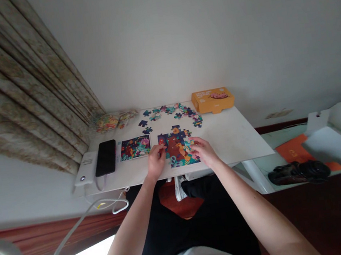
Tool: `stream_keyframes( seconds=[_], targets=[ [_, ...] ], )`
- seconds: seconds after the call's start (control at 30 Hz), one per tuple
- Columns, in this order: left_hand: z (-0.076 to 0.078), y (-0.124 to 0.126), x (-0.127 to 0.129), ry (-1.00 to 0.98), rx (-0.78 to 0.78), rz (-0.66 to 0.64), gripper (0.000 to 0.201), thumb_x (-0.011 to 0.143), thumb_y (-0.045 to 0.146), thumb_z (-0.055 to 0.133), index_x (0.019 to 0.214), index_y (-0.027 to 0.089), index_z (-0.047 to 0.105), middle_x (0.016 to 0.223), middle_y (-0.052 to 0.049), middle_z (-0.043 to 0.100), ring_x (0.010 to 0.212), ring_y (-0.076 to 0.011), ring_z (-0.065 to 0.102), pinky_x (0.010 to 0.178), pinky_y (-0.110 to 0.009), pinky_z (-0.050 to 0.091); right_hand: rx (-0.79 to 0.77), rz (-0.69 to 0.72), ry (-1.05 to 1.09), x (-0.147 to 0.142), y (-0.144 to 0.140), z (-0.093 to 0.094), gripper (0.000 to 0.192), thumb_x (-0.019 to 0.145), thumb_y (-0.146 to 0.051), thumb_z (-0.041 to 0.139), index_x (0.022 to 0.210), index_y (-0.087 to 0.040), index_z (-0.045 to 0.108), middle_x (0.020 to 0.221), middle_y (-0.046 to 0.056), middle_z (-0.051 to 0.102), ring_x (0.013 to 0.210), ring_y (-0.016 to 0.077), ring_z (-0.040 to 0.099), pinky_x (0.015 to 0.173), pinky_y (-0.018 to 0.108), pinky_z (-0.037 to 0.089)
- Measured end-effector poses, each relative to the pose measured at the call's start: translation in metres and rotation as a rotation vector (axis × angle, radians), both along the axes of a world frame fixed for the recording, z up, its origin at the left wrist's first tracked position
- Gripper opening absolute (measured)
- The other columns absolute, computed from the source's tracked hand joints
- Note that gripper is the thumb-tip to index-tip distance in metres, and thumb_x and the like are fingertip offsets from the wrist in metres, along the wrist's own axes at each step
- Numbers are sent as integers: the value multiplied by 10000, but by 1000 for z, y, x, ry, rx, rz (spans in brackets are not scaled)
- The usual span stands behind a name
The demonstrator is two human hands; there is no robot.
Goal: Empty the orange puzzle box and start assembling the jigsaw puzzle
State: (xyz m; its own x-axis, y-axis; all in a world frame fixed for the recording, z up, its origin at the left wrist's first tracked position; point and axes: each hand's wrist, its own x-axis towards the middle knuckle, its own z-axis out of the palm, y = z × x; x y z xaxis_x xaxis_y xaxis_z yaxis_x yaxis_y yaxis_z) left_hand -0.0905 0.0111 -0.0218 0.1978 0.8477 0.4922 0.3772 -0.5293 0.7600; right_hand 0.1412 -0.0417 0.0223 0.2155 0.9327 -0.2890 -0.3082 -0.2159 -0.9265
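White, the table point(233, 135) carries everything under and beyond both hands. Between the 2 hands lies the half-built puzzle point(178, 148), dark blue, orange and teal. Beyond the right hand, against the wall, stands an orange box point(213, 100). Left of the left hand lies a picture card point(135, 147), then a black phone point(105, 157) on a white power bank point(85, 169). Loose pieces point(173, 112) are scattered beyond the puzzle. The left hand point(156, 160) pinches the puzzle's left edge with curled fingers; the right hand point(203, 150) rests fingers-down on its right edge, gripping nothing visible.
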Motion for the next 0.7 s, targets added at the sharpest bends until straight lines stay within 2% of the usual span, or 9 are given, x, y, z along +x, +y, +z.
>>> stream_keyframes(
  seconds=[0.1,0.17,0.23,0.37,0.47,0.57,0.7],
  targets=[
    [5,-6,4,44,44,-9,169,936,123,555,997,218,682,978,-57,713,951,-200,708,866,-348,585,-31,-19,-29,-2,0,0,417,547,-394,875,881,-215,702,704,-28,649,574,140,582,502,265,412],
    [9,-12,9,62,76,-39,130,950,158,598,1033,222,673,991,-56,708,958,-203,708,873,-354,593,-36,-34,-27,-4,0,0,378,533,-389,891,791,-211,679,600,-46,602,510,110,478,473,259,356],
    [11,-20,15,66,110,-71,163,951,216,661,1114,231,657,1061,-65,704,1022,-216,705,907,-372,601,-29,-22,-8,-7,-1,0,356,532,-383,899,736,-212,662,533,-61,554,495,100,430,469,254,317],
    [16,-32,27,117,154,-140,445,940,290,732,1351,259,565,1311,-110,648,1256,-260,644,1064,-452,563,-45,10,12,-14,-4,3,349,532,-387,913,697,-210,661,623,-20,652,581,118,540,538,258,367],
    [20,-34,31,161,159,-174,546,961,282,708,1461,278,489,1428,-130,596,1357,-275,588,1125,-491,527,-57,19,40,-18,-6,5,358,512,-385,923,674,-216,651,674,-9,688,636,129,584,605,268,419],
    [22,-31,32,157,179,-173,532,986,280,674,1480,278,477,1434,-130,606,1365,-272,587,1135,-498,519,-70,30,59,-20,-6,7,374,490,-385,931,664,-217,645,657,-15,678,624,124,568,607,268,416],
    [23,-28,32,165,169,-198,412,1013,294,636,1415,266,555,1356,-123,671,1296,-265,644,1082,-476,559,-81,36,44,-22,-7,5,408,474,-417,942,667,-218,642,633,-24,661,597,121,540,587,267,406]
  ],
)
